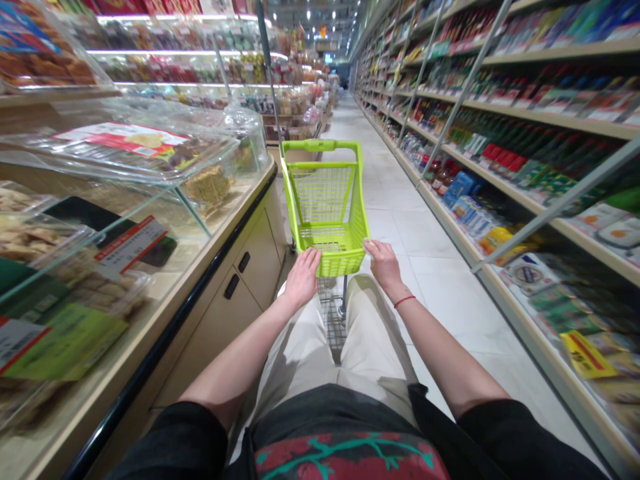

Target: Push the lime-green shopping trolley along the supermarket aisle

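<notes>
Ahead of my legs stands a lime-green shopping basket (343, 265), carried on a metal trolley frame. Its slatted floor and grid walls show, and its green handle lies across the far end. My left hand (303, 277) is closed over the near left corner of the rim, fingertips on the plastic. At the near right corner, my right hand (384, 263) has its fingers curled and its thumb against the rim. A thin red cord circles the right wrist. Parts of the trolley's lower frame are hidden by my legs.
A glass-edged display counter (195, 200) with packaged food and a black bumper rail (185, 320) runs close on the left. Tall stocked shelves (530, 110) line the right. Between them a pale tiled floor (430, 280) leads away.
</notes>
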### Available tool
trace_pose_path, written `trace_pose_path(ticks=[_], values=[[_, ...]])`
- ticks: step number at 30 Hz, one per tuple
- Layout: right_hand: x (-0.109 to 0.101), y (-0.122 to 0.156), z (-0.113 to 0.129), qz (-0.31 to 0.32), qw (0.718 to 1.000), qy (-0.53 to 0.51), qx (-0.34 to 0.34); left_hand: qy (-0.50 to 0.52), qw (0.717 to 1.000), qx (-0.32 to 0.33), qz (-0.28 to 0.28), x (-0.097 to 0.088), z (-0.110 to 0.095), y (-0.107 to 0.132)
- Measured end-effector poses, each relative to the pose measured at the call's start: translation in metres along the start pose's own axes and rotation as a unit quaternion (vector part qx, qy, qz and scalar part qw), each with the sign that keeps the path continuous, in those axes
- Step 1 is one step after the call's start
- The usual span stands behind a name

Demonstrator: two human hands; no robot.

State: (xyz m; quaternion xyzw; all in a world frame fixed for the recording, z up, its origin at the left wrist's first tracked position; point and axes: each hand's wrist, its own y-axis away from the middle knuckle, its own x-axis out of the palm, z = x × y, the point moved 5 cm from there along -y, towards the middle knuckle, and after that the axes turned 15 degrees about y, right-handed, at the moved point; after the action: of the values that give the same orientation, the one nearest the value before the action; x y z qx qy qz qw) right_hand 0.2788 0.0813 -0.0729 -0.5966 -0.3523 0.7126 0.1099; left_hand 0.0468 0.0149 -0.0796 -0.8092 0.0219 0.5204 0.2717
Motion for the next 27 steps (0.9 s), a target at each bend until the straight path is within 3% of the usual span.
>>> trace_pose_path(ticks=[4,9,13,16,20,24,27], values=[[0.007,0.001,0.013,-0.002,0.999,-0.012,0.031,0.0,1.0,0.002,0.005,0.001,-0.002,0.0],[0.016,0.003,0.052,0.0,0.998,-0.025,0.064,0.003,1.0,0.001,0.002,0.0,-0.005,-0.001],[0.016,0.003,0.1,0.028,0.999,-0.042,-0.002,0.0,1.0,-0.009,0.005,0.0,-0.006,-0.001],[0.015,0.002,0.12,0.048,0.997,-0.041,-0.045,0.0,1.0,-0.008,0.009,0.001,-0.005,-0.001],[0.013,0.001,0.096,0.042,0.997,-0.027,-0.061,0.001,1.0,-0.004,-0.001,0.001,-0.001,0.0],[0.009,0.002,0.045,0.012,1.0,0.003,-0.011,0.001,1.0,-0.005,-0.004,0.002,0.0,0.0],[0.008,0.005,0.028,-0.002,0.999,0.004,0.035,0.006,1.0,-0.006,-0.002,0.001,-0.002,-0.001]])
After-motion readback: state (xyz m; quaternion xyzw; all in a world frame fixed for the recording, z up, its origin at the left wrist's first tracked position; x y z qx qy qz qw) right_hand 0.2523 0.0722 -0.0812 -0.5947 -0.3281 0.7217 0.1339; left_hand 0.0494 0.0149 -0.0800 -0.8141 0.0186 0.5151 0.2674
